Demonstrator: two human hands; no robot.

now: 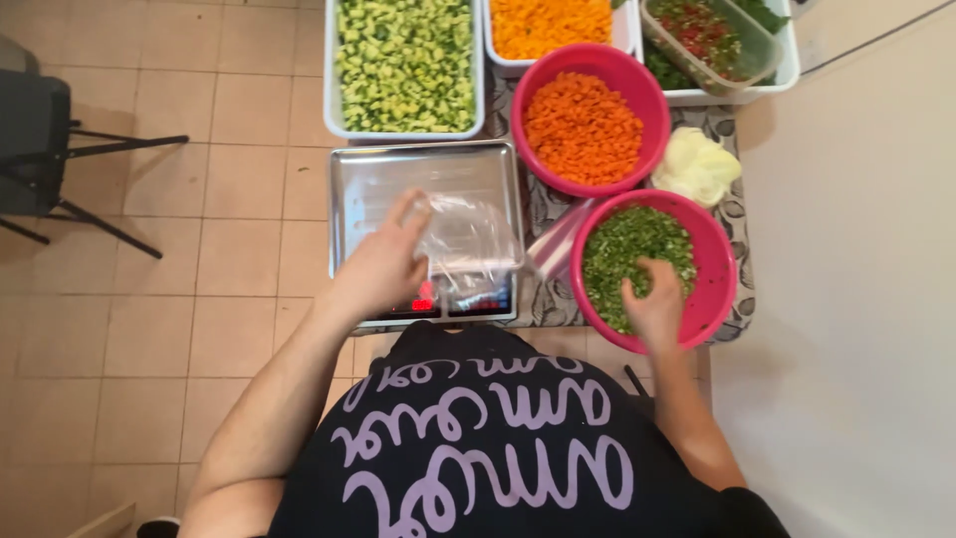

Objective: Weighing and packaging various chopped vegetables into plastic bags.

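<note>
Your left hand (383, 264) pinches the rim of a clear plastic bag (468, 244), thumb and fingers pressed on the film, holding it open on the steel platform of a kitchen scale (363, 179). Your right hand (657, 304) reaches into a pink bowl (722, 269) of chopped green herbs (627, 244), fingers curled down among them; whether they have closed on any cannot be told. Just beyond stand a second pink bowl of diced carrot (583, 125) and a white tub of chopped cucumber (403, 65).
</note>
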